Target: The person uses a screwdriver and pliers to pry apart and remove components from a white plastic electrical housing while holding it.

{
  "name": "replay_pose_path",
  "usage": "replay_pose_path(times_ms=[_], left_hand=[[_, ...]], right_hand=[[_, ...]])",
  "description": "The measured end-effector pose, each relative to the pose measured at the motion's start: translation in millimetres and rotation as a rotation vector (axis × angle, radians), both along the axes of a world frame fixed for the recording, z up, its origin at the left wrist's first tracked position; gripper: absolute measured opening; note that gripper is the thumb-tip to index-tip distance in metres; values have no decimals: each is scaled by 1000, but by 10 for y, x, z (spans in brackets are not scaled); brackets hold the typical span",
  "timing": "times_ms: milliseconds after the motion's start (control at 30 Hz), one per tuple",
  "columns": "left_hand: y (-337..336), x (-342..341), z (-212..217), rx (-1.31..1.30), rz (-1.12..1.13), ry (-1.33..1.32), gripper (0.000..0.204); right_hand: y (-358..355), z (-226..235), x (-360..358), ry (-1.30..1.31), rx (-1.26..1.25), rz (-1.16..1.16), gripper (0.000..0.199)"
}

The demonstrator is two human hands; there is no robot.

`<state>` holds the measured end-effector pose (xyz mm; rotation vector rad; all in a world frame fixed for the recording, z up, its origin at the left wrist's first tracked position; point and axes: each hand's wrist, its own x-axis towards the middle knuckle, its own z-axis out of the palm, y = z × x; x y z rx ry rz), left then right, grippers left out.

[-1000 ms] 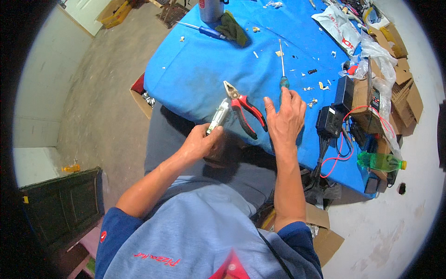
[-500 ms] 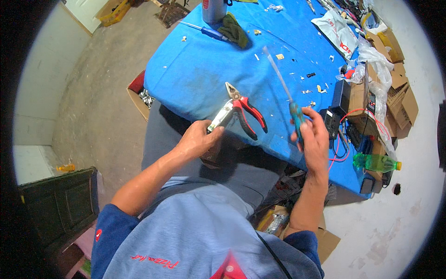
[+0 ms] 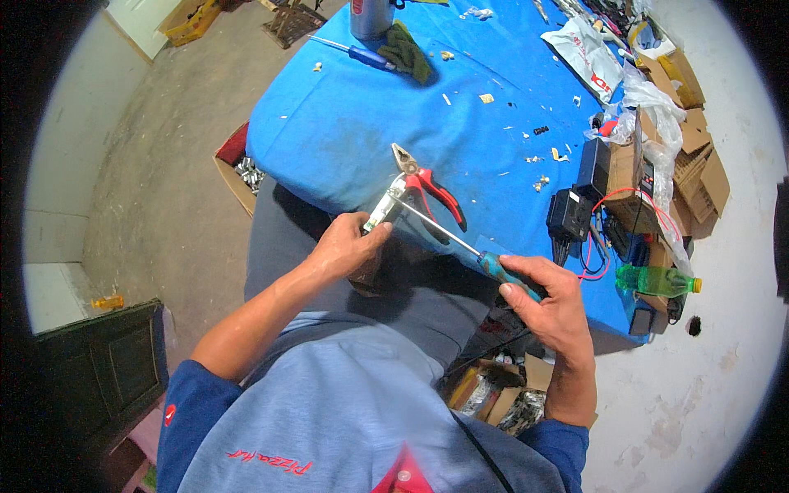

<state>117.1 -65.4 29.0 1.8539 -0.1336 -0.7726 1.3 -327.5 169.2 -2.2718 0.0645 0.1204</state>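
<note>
My left hand grips a narrow white-and-metal piece by its lower end, at the near edge of the blue-covered table. Its exact kind I cannot make out. In my right hand is a screwdriver with a teal handle and a long thin shaft. The shaft points left, and its tip is at the upper part of the white piece; whether it touches is too small to tell. Just beyond lies a pair of pliers with red and black handles, partly hidden behind the piece and the shaft.
At the far side stand a grey metal cup, a dark green cloth and a blue screwdriver. Small scraps dot the cloth. Black power adapters, red wires, cardboard and a green bottle crowd the right. A box of metal parts sits left.
My right hand has swung the screwdriver from pointing up and away to pointing left, bringing its tip to the white piece. My left hand keeps its hold. The view has shifted slightly.
</note>
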Motion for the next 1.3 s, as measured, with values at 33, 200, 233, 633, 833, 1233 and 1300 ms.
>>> replay_pose_path(times_ms=[33,200,233,633,833,1233,1300], left_hand=[[10,-2,-16,-20,2,14,46],[31,6,5,-201,41,279,46],[38,8,-20,-242,54,314,46],[34,-3,-86,-216,50,246,43],[61,11,-126,-154,32,137,40],[114,54,-261,-138,-12,92,51],[111,69,-255,-127,-24,86,52]], right_hand=[[-6,3,-11,-15,-7,17,30],[34,2,-54,-79,-48,38,29],[44,4,-53,-91,-56,40,29],[339,196,-80,-308,-580,261,39],[396,366,-46,-283,-674,328,42],[605,659,107,-147,-675,338,42],[617,668,157,-163,-674,348,40]])
